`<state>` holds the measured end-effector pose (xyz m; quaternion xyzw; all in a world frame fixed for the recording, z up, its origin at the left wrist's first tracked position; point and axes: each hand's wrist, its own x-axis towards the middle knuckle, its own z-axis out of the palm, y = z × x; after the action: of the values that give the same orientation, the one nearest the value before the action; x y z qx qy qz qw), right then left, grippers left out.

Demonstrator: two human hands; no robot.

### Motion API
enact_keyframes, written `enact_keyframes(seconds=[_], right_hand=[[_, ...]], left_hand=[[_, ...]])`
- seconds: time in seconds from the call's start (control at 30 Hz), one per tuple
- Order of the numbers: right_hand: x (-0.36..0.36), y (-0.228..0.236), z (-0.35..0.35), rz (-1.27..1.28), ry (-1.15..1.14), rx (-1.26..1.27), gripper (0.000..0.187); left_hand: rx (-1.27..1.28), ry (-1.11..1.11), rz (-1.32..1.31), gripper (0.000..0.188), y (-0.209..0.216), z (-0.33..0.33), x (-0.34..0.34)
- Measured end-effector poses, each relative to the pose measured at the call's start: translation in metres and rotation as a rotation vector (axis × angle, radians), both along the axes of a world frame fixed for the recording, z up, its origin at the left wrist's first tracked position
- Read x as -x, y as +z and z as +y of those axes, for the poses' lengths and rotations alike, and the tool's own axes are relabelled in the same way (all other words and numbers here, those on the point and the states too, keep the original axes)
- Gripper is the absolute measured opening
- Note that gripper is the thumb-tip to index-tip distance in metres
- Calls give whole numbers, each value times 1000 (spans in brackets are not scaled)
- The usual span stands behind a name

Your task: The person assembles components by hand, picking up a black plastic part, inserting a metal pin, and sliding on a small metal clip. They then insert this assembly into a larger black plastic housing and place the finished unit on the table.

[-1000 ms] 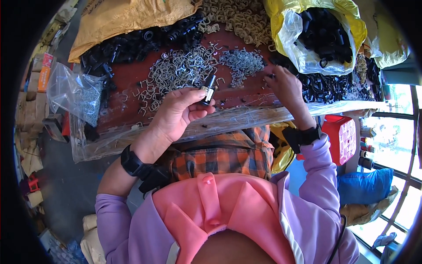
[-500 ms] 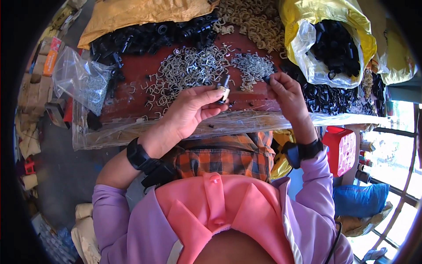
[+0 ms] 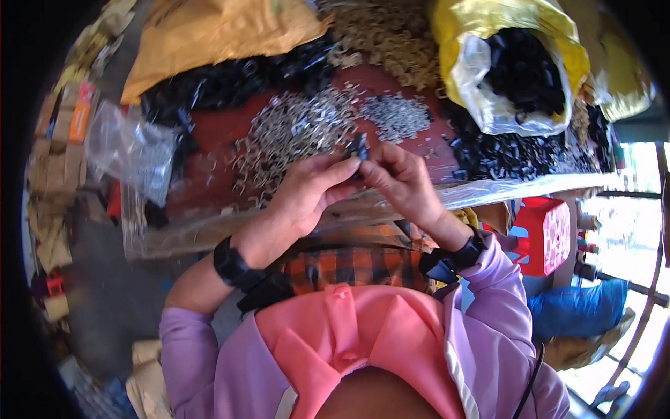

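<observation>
My left hand (image 3: 307, 185) is closed, its thumb and fingers pinching a small black fitting (image 3: 358, 146) just above the table's near edge. My right hand (image 3: 408, 185) is closed too, its thumb and fingertips pressed against the fitting from the right. Fingers hide the small black piece in that hand, along with the fitting's lower part. Beyond my hands lies a heap of U-shaped metal clips (image 3: 289, 133). Right of it is a smaller pile of little silvery metal parts (image 3: 398, 115).
Tan clips (image 3: 391, 49) cover the table's far side. Black fittings (image 3: 230, 84) spill from a tan sack (image 3: 223, 31) at left. A yellow bag (image 3: 447, 21) holds black parts, near loose black pieces (image 3: 499, 153). A clear bag (image 3: 129, 146) lies left; a red stool (image 3: 544, 237) stands right.
My right hand has moved left and nearer, from beside the silvery pile to the fitting, bringing its small black piece there. The fitting's cream part is now covered. My view has shifted slightly.
</observation>
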<state>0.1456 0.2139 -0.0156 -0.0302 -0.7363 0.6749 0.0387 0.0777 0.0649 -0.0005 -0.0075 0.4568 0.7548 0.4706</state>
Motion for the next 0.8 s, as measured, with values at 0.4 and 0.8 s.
enact_keyframes(seconds=[0.4, 0.8], right_hand=[[-9, 9, 39, 587, -146, -698, 31], [15, 21, 276, -403, -721, -1598, 33]], left_hand=[[44, -152, -35, 17, 8, 24, -2], [71, -152, 149, 20, -2, 23, 20]])
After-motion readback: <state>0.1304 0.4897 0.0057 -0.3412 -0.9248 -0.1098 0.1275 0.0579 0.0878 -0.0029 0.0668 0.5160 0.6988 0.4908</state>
